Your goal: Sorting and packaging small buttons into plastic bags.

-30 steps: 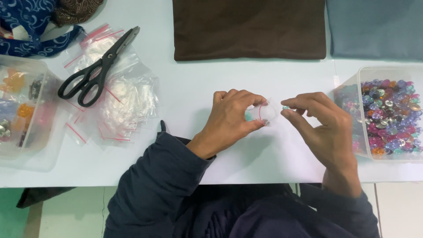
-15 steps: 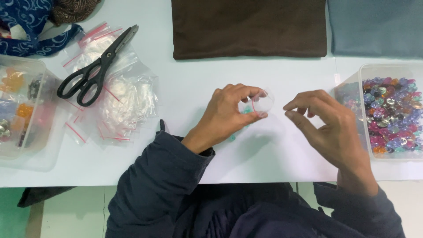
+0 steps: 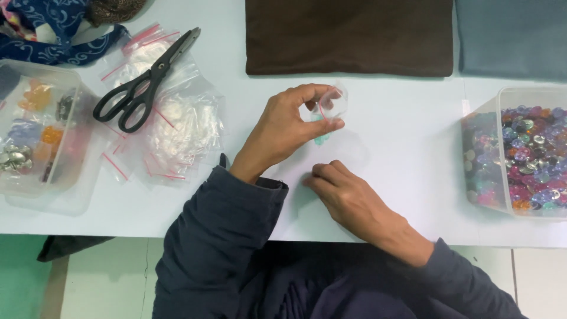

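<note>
My left hand (image 3: 287, 128) pinches a small clear zip bag (image 3: 331, 106) a little above the white table (image 3: 401, 147); something teal shows inside the bag, below my fingers. My right hand (image 3: 348, 198) rests lower on the table near the front edge, fingers curled under, apart from the bag. Whether it holds anything I cannot tell. Both arms wear dark blue sleeves.
A clear tub (image 3: 520, 153) of several coloured beads stands at the right. Black scissors (image 3: 142, 82) lie on a heap of clear zip bags (image 3: 177, 124) at the left, next to a clear box (image 3: 35, 136) of small parts. Brown cloth (image 3: 348, 35) and grey-blue cloth (image 3: 511, 35) lie at the back.
My right hand has let go of the bag and dropped down toward the table's front edge. My left hand keeps the bag and has lifted it slightly away.
</note>
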